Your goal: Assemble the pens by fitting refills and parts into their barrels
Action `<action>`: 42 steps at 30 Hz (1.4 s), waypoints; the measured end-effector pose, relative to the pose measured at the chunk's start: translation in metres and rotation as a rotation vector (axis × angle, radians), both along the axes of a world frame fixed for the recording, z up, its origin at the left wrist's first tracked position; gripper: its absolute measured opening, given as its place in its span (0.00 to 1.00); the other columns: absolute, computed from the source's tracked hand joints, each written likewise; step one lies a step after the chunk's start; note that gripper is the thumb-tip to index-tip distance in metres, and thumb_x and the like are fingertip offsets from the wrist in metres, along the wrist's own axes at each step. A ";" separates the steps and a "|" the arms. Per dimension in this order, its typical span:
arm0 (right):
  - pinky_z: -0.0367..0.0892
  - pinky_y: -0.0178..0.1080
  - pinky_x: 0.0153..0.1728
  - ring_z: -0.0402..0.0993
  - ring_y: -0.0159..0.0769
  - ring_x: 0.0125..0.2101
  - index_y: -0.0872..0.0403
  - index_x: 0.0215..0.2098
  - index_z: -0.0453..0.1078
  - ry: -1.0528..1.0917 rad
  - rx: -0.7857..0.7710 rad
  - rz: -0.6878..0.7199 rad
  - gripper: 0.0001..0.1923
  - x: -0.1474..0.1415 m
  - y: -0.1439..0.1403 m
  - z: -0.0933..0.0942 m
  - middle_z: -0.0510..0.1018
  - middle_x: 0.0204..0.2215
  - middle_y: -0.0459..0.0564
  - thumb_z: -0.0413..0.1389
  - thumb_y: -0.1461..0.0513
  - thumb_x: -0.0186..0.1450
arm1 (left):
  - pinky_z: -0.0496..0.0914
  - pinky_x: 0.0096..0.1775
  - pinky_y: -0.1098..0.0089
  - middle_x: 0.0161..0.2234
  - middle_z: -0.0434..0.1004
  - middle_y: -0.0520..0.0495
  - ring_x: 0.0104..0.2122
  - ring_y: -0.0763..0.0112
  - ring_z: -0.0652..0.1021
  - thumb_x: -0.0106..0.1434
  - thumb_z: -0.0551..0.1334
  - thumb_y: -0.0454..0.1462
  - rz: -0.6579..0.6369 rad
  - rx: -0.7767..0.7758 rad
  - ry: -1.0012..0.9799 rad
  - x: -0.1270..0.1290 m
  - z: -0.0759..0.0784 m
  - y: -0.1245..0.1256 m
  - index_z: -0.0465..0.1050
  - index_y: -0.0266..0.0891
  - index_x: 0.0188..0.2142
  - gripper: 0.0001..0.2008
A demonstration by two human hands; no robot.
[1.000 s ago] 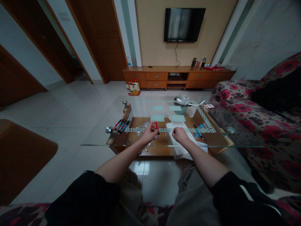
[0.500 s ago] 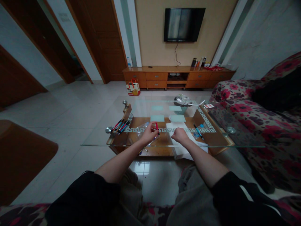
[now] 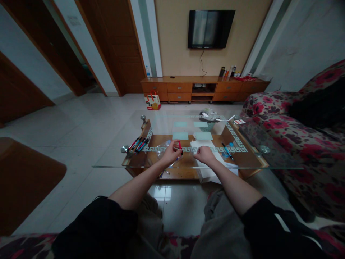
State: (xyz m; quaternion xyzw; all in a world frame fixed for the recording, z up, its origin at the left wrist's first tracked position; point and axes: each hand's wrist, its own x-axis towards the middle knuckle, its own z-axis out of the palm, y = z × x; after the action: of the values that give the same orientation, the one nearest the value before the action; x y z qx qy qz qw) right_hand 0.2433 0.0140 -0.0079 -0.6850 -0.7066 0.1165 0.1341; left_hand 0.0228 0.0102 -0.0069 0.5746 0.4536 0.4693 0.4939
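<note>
My left hand [image 3: 170, 154] is closed around a short red pen [image 3: 180, 145] with a black end, held upright above the glass table [image 3: 113, 158]. A little to its right is my right hand [image 3: 206, 155], its fingertips pinched together towards the left hand. Whatever those fingers hold, if anything, is too small to make out. Clear plastic wrapping [image 3: 162, 148] shows beside and behind the left hand. Beneath the right hand are white papers [image 3: 208, 174]. Several pens [image 3: 138, 144] in red, black and blue lie at the table's left.
A blue pen [image 3: 228, 151] lies right of the papers, near a small blue-capped item [image 3: 231, 144]. Pale cards [image 3: 180, 136] show farther back. Beyond are a waste basket [image 3: 207, 126], a paper bag [image 3: 152, 101] and a TV cabinet [image 3: 179, 87]. The flowered sofa [image 3: 277, 111] stands right.
My right hand has shifted slightly left, nearer to the left hand, and its fingertips now point out in a pinch. The left hand stays in place with the red pen.
</note>
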 end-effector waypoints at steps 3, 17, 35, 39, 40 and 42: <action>0.62 0.34 0.29 0.74 0.37 0.28 0.54 0.23 0.72 0.195 0.111 0.010 0.06 -0.006 -0.004 0.007 0.78 0.22 0.49 0.60 0.59 0.53 | 0.69 0.30 0.76 0.35 0.71 0.51 0.28 0.78 0.73 0.57 0.65 0.31 -0.010 -0.007 -0.022 0.000 -0.001 0.000 0.64 0.41 0.56 0.27; 0.68 0.33 0.21 0.70 0.32 0.19 0.54 0.35 0.69 1.054 0.002 -0.036 0.12 -0.018 0.001 -0.006 0.73 0.19 0.41 0.58 0.61 0.51 | 0.70 0.32 0.74 0.35 0.70 0.52 0.29 0.76 0.75 0.56 0.65 0.30 -0.063 -0.029 -0.034 0.001 0.003 -0.003 0.64 0.40 0.55 0.27; 0.65 0.30 0.21 0.72 0.30 0.23 0.55 0.36 0.69 1.300 0.120 -0.108 0.18 -0.020 0.000 0.003 0.80 0.29 0.50 0.64 0.51 0.56 | 0.69 0.33 0.72 0.29 0.76 0.49 0.28 0.73 0.74 0.52 0.66 0.33 -0.365 -0.054 0.089 0.000 -0.001 -0.004 0.77 0.34 0.37 0.10; 0.65 0.31 0.22 0.73 0.30 0.23 0.54 0.39 0.69 1.324 0.149 -0.140 0.21 -0.020 -0.001 0.005 0.81 0.29 0.49 0.65 0.51 0.54 | 0.66 0.31 0.74 0.27 0.76 0.50 0.26 0.74 0.73 0.52 0.65 0.34 -0.398 -0.058 0.129 0.000 0.000 -0.004 0.79 0.34 0.35 0.09; 0.65 0.31 0.22 0.72 0.30 0.22 0.54 0.39 0.69 1.328 0.150 -0.140 0.21 -0.020 -0.001 0.005 0.81 0.29 0.49 0.65 0.51 0.54 | 0.66 0.31 0.74 0.27 0.76 0.50 0.26 0.74 0.72 0.52 0.65 0.34 -0.398 -0.054 0.141 0.000 0.000 -0.004 0.79 0.34 0.35 0.10; 0.65 0.30 0.22 0.72 0.30 0.22 0.54 0.39 0.69 1.334 0.143 -0.133 0.21 -0.020 -0.001 0.005 0.81 0.29 0.49 0.65 0.51 0.54 | 0.65 0.31 0.74 0.28 0.77 0.49 0.26 0.74 0.72 0.53 0.64 0.34 -0.406 -0.043 0.146 -0.001 0.001 -0.005 0.80 0.34 0.37 0.12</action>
State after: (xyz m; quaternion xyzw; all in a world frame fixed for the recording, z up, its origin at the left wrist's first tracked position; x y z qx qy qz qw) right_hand 0.2229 0.0129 -0.0029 -0.4979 -0.4346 0.4591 0.5936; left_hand 0.0217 0.0052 -0.0063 0.6761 0.3731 0.3074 0.5562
